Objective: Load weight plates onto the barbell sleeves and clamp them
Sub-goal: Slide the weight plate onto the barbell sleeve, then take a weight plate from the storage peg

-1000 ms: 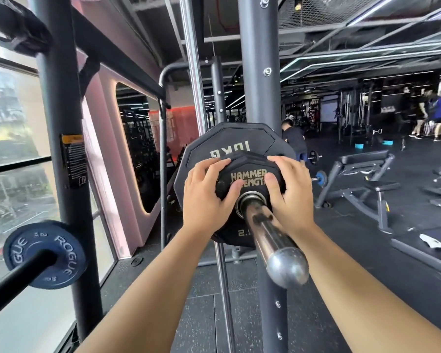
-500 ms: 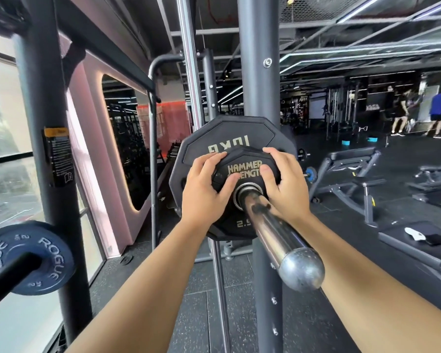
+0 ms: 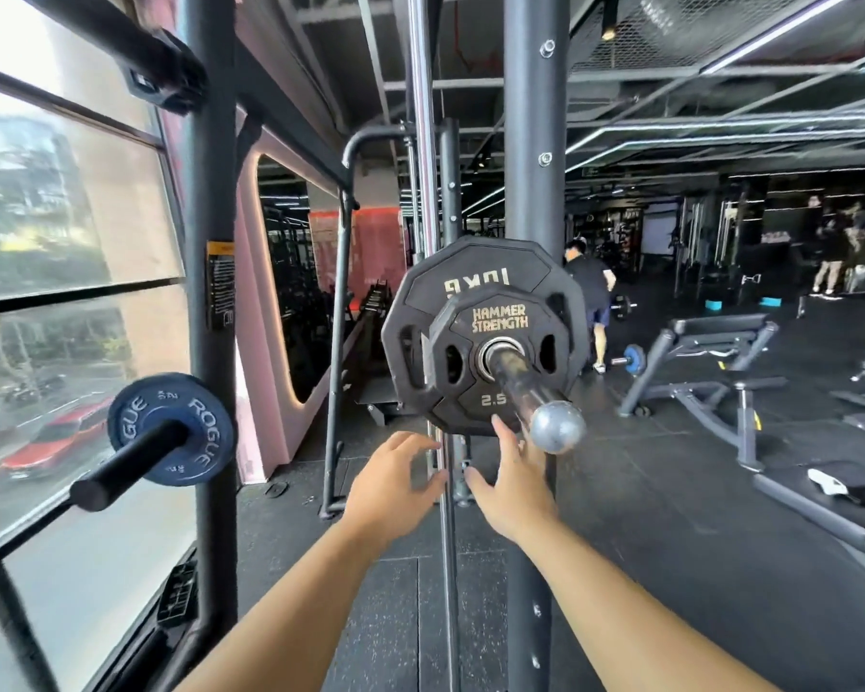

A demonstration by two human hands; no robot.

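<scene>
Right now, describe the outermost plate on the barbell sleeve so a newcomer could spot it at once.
Find the dark upright post mid-view; the barbell sleeve juts toward the camera in front of it. The small black plate sits outermost on that sleeve, marked HAMMER STRENGTH and 2.5, in front of the larger 10KG plate.

The barbell sleeve [image 3: 516, 382] is bare steel, scuffed and dull, ending in a smoother grey metal cap [image 3: 556, 426]. The small plate [image 3: 495, 317] and the larger plate [image 3: 470, 272] behind it look like matt black rubber with gold lettering, while the blue plate [image 3: 206, 432] has a matt, slightly chalky face. The rack post [image 3: 535, 142] is dark matt painted metal, the slim rod [image 3: 423, 142] beside it is polished chrome, and the floor [image 3: 695, 541] is black speckled rubber.
</scene>
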